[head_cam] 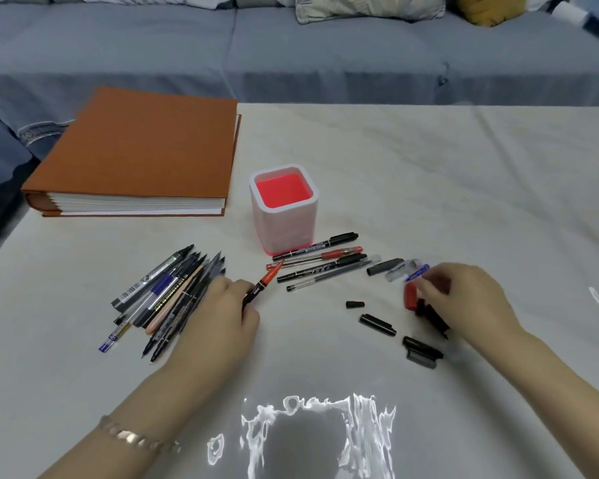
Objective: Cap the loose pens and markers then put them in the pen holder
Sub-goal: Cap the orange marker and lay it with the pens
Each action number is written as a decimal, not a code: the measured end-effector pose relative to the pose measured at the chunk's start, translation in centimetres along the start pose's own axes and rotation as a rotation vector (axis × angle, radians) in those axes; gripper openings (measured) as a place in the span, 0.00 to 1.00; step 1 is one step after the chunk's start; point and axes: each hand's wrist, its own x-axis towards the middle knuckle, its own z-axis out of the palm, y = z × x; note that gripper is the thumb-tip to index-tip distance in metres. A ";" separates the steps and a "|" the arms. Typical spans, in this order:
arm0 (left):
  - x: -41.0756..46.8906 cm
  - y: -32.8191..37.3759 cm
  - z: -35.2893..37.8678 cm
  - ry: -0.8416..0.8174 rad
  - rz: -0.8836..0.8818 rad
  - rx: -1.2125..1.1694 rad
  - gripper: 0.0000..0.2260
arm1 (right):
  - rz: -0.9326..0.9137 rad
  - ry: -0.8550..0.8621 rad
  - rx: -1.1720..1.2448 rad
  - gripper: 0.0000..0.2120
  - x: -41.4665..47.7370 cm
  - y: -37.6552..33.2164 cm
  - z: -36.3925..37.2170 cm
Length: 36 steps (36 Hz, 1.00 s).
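At the table (pixel 464 184), my hands work well apart. My left hand (pixel 222 312) grips a red marker (pixel 267 279) by its dark barrel, its red end pointing toward 1 o'clock. My right hand (pixel 464 299), out at 3 o'clock from the left, curls its fingers down onto a red cap (pixel 410 296). The fingertips are blurred, so I cannot tell whether they have taken hold of it.

The pen holder (pixel 284 209), white outside and red inside, stands upright near the middle of the table with nothing showing in it. A row of pens (pixel 322 261) lies just beside its base at 5 o'clock. A pile of pens and markers (pixel 166 295) lies at the holder's 8 o'clock, touching my left hand. Loose black caps (pixel 377 324) are scattered between my hands and at 6 o'clock from my right.

An orange album (pixel 135 157) lies closed at the holder's 10 o'clock. A grey-blue sofa (pixel 291 46) runs along the far side at 12 o'clock.
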 end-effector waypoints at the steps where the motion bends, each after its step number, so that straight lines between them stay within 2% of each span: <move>1: -0.1 0.4 0.0 -0.004 0.015 -0.017 0.11 | 0.019 -0.017 -0.002 0.08 -0.3 0.3 -0.1; 6: -0.6 1.8 0.2 -0.078 0.105 -0.117 0.11 | 0.017 -0.024 -0.141 0.16 -0.8 0.0 0.7; 10: -1.2 2.3 0.2 -0.145 0.114 -0.220 0.14 | -0.001 -0.001 -0.137 0.12 -0.6 -0.7 1.8; 13: -1.5 2.6 -0.1 -0.170 0.115 -0.304 0.16 | 0.026 -0.007 -0.090 0.14 -0.6 -1.1 2.3; 17: -1.6 2.9 -0.5 -0.174 0.112 -0.381 0.17 | 0.037 -0.014 0.210 0.09 -1.1 -1.8 1.6; 21: -1.8 3.4 -0.6 -0.146 0.114 -0.426 0.14 | 0.049 -0.071 0.709 0.02 -2.2 -3.6 -0.2; 24: -2.1 3.8 -0.6 -0.136 0.127 -0.436 0.11 | 0.079 -0.136 1.010 0.08 -3.3 -4.8 -1.4; 26: -2.3 4.0 -0.6 -0.144 0.137 -0.449 0.10 | 0.074 -0.147 1.139 0.09 -4.1 -5.8 -1.8; 30: -2.7 4.3 -0.8 -0.159 0.151 -0.486 0.07 | 0.056 -0.128 1.280 0.05 -5.2 -7.5 -1.7; 36: -2.8 4.3 -1.0 -0.158 0.163 -0.493 0.06 | 0.034 -0.116 1.255 0.06 -6.0 -8.0 -1.7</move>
